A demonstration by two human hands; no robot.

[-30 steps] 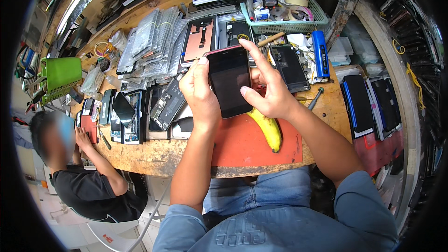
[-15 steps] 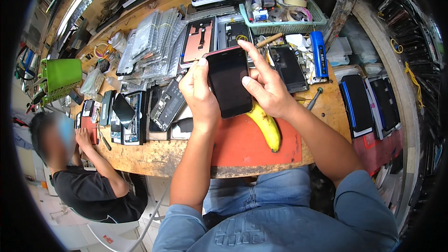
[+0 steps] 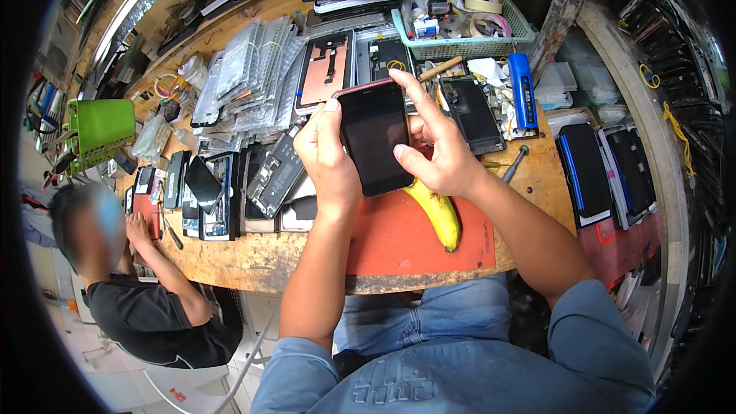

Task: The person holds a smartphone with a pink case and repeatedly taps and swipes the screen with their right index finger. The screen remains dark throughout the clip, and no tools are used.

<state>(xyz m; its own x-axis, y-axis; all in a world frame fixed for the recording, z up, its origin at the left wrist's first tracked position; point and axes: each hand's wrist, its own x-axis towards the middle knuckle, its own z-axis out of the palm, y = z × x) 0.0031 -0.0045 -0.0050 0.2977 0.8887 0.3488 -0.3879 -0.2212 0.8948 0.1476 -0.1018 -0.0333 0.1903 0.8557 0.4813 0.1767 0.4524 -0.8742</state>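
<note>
A smartphone (image 3: pixel 374 142) with a dark screen is held up between my two hands, above the workbench. My left hand (image 3: pixel 328 161) grips its left edge, the thumb lying along the upper corner. On the other side my right hand (image 3: pixel 441 146) holds the right edge, thumb against the lower side and index finger stretched up by the top corner. Its other fingers are partly hidden behind the phone. Beneath lies a yellow banana (image 3: pixel 438 218) on a red mat (image 3: pixel 391 245), its upper end covered by the phone and my hand.
Phone parts in bubble wrap (image 3: pixel 249 69) pile up at the back left. A green basket (image 3: pixel 468 46) of tools and tape stands at the back right, near a blue tool (image 3: pixel 523 92). At left a co-worker (image 3: pixel 146 307) sits with hands on the bench. A screwdriver (image 3: pixel 515 165) lies right.
My right thumb has shifted slightly left and down along the phone's edge. Both hands still hold the phone in nearly the same place.
</note>
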